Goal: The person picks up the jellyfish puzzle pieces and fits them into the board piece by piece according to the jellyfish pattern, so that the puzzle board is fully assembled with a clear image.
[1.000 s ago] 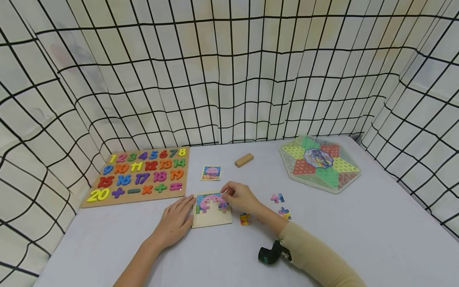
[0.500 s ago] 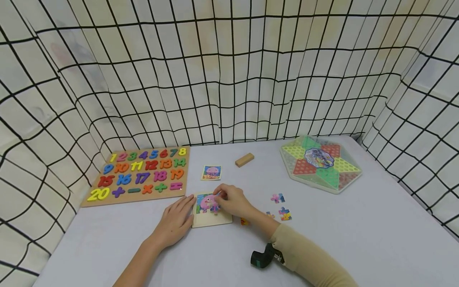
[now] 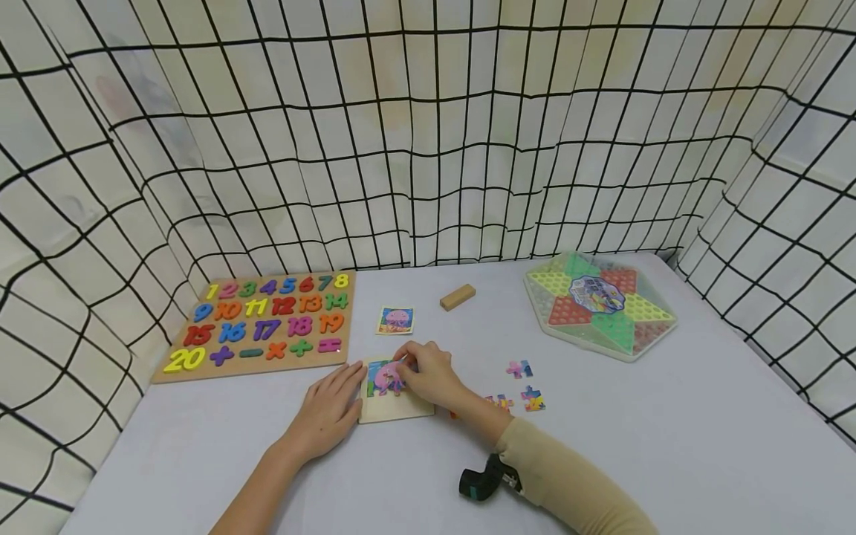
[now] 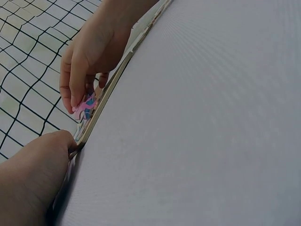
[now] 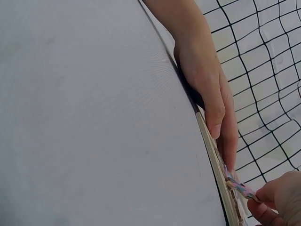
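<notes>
My left hand [image 3: 326,412] lies flat with straight fingers along the left edge of a small wooden puzzle board [image 3: 388,413], thumb at its side. Part of a pink octopus picture [image 3: 384,377] fills the upper area of that board; its lower part shows bare wood. Between thumb and fingertips my right hand [image 3: 431,377] pinches a pink and blue jigsaw piece [image 5: 242,189], which is tilted low over the board in the right wrist view. From the left wrist view the same piece [image 4: 84,109] hangs beneath the right fingertips, right at the board's surface.
Loose jigsaw pieces [image 3: 533,399] lie right of the board, some partly behind my right forearm. Farther back are an octopus picture card [image 3: 395,320], a wooden block [image 3: 458,297], a number board [image 3: 267,327] and a hexagonal game board [image 3: 598,305]. Black netting [image 3: 428,156] surrounds the table.
My right hand has moved left with the pinched piece, from the board's right side to over the octopus picture. The left hand has stayed in place.
</notes>
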